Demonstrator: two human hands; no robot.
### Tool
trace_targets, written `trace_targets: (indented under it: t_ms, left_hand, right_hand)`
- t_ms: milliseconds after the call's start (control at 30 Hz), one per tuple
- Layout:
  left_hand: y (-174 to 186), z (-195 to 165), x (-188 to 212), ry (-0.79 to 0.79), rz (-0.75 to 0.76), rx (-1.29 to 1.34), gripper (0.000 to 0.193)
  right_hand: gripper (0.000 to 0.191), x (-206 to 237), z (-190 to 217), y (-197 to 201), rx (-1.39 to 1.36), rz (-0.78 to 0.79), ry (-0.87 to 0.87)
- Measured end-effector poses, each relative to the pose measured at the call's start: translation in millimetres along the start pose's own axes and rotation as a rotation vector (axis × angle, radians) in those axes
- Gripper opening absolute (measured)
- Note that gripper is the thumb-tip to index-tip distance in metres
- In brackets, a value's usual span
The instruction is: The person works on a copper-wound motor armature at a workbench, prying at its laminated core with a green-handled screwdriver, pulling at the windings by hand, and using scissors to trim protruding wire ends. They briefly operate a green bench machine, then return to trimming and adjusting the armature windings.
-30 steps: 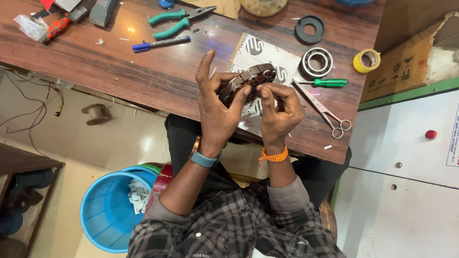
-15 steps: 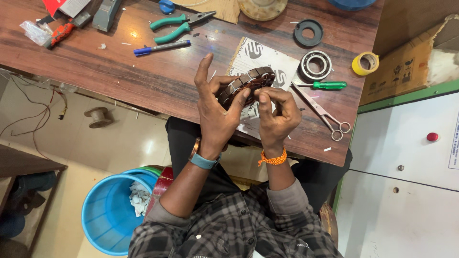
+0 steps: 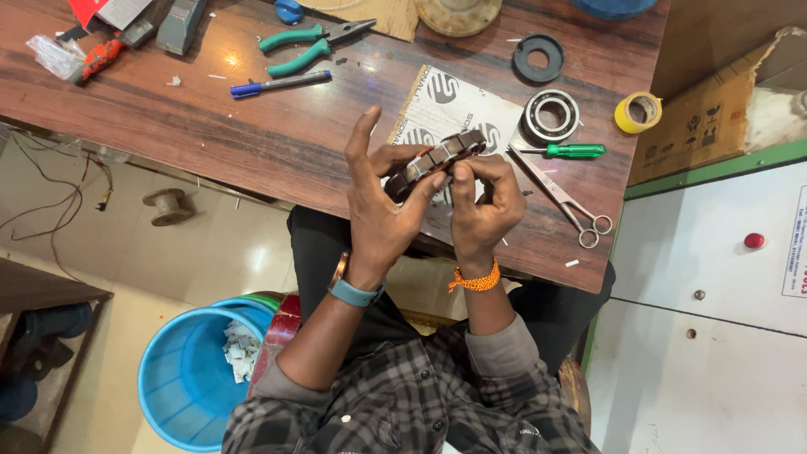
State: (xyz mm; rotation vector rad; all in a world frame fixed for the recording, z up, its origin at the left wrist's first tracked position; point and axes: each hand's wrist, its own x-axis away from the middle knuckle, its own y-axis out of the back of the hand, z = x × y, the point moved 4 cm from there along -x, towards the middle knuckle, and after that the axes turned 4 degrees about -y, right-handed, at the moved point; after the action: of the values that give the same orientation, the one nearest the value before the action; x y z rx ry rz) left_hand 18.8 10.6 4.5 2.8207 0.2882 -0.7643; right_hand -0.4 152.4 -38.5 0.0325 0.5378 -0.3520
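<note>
I hold a round slotted metal ring with copper windings, a small motor stator [image 3: 437, 156], over the front edge of a dark wooden table [image 3: 277, 143]. My left hand [image 3: 380, 210] cups it from below and the left, the index finger sticking straight up. My right hand [image 3: 483, 202] grips its right side, thumb and fingers pressed on the rim. Under the hands lies a grey printed card [image 3: 450, 105].
On the table lie scissors [image 3: 559, 197], a green-handled screwdriver [image 3: 567, 150], a steel bearing [image 3: 551, 115], a black ring [image 3: 539, 57], yellow tape [image 3: 638, 112], green-handled pliers [image 3: 311, 42] and a blue pen [image 3: 279, 83]. A blue bucket [image 3: 181, 378] stands on the floor at my left.
Both hands stay on the stator, with only small shifts of the right fingers on its rim. The view has shifted slightly.
</note>
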Motion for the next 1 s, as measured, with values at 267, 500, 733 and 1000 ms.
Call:
trace_targets:
  t_ms: [267, 500, 733, 1000]
  left_hand:
    - [1.6, -2.7, 9.9, -0.080, 0.021, 0.028, 0.094]
    - [1.0, 4.8, 14.2, -0.037, 0.076, 0.085, 0.096]
    - [1.4, 3.6, 10.2, -0.057, 0.069, 0.096, 0.091]
    - [2.9, -11.4, -10.2, -0.145, 0.129, -0.089, 0.040]
  right_hand:
    - [0.021, 9.1, 12.5, 0.3, 0.177, -0.035, 0.097]
    - [0.024, 23.4, 3.3, 8.3, 0.190, -0.107, 0.058]
    - [0.027, 20.0, -4.9, 25.9, -0.136, -0.039, -0.025]
    - [0.037, -0.2, -8.6, 13.7, -0.368, 0.041, -0.181]
